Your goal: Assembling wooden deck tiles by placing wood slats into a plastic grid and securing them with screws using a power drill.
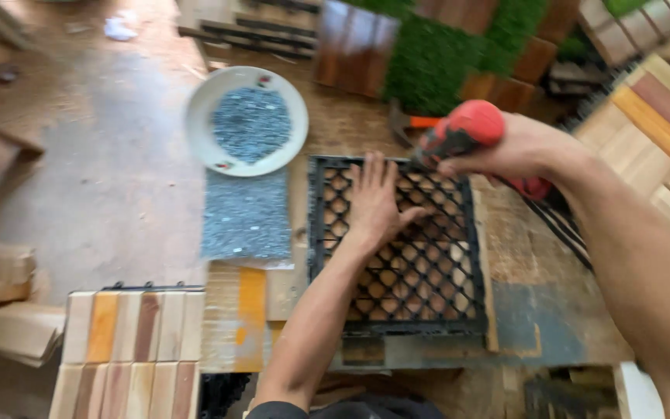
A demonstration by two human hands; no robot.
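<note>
Flat on the black plastic grid base [428, 287], which lies on wooden slats on the workbench [552, 310], the left hand [374, 202] rests with fingers spread, gripping nothing. Meanwhile the right hand [517, 151] is clenched around a red power drill [459, 133] at the grid's far edge, near a white plate of screws [247, 120].

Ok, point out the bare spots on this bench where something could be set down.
Free: the worn bench top right of the black grid, and the strip below the grid. Crowded: the left hand and right hand with the red drill over the grid; plate of screws and screw pile left.
</note>
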